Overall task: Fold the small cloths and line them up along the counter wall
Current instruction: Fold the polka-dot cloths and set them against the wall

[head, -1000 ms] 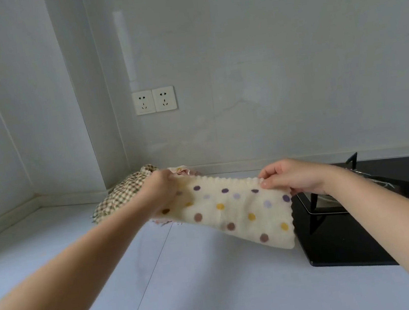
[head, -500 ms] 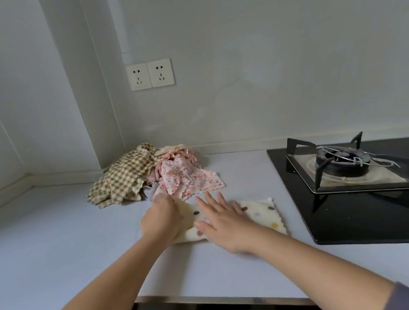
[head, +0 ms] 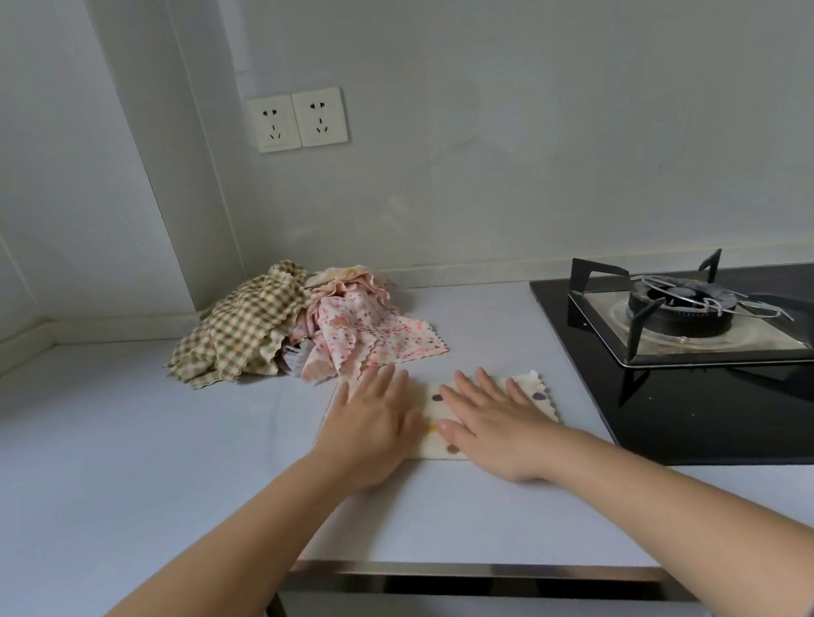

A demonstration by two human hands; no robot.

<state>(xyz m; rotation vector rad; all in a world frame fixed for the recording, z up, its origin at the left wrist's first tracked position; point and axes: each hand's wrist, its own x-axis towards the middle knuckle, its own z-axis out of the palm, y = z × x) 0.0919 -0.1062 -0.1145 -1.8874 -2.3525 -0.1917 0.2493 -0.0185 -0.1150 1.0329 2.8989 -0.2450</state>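
Note:
A cream polka-dot cloth (head: 533,392) lies flat on the pale counter (head: 107,473), mostly covered by my hands. My left hand (head: 370,425) presses its left part with straight fingers. My right hand (head: 498,422) lies flat on its middle, fingers spread. Behind them, near the wall, sits a heap of unfolded cloths: a green-and-cream checked cloth (head: 238,329) and a pink floral cloth (head: 367,333), with another peach one crumpled on top.
A black gas hob (head: 744,400) with a burner and pan support (head: 693,314) fills the counter to the right of the cloth. Two wall sockets (head: 298,119) sit above the heap. The counter's metal front edge (head: 478,573) runs close below my forearms.
The polka-dot cloth was held up in the air by both hands; it now lies on the counter. My left hand has flattened and both hands press it down.

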